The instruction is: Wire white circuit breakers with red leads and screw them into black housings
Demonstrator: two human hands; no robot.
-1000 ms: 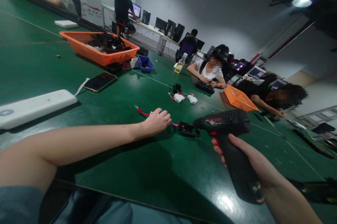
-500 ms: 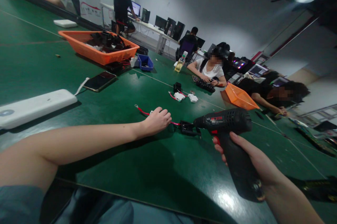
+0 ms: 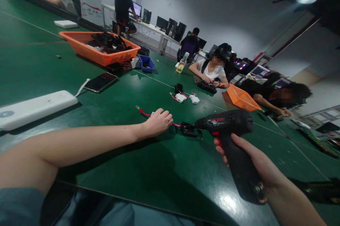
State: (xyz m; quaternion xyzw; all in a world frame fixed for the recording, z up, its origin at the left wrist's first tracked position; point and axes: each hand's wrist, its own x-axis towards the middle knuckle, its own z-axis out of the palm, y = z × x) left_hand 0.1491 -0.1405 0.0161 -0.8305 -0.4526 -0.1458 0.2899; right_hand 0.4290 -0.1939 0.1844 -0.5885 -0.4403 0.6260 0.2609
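Note:
My right hand [image 3: 255, 165] grips the handle of a black electric screwdriver [image 3: 228, 126] with a red trigger. Its nose points left at a small black part [image 3: 189, 129] lying on the green table [image 3: 159, 176]. A red wire [image 3: 145, 113] with a metal lug runs from that part under my left hand [image 3: 158, 122]. My left hand rests on the table with its fingers curled over the wire, pressing it down.
A white power strip [image 3: 34, 107] and a phone [image 3: 101, 82] lie at the left. An orange basket [image 3: 99, 47] of dark parts and a blue bin [image 3: 146, 63] stand farther back. More small wired parts [image 3: 183, 96] lie mid-table. Other people sit at the far side beside an orange tray [image 3: 241, 99].

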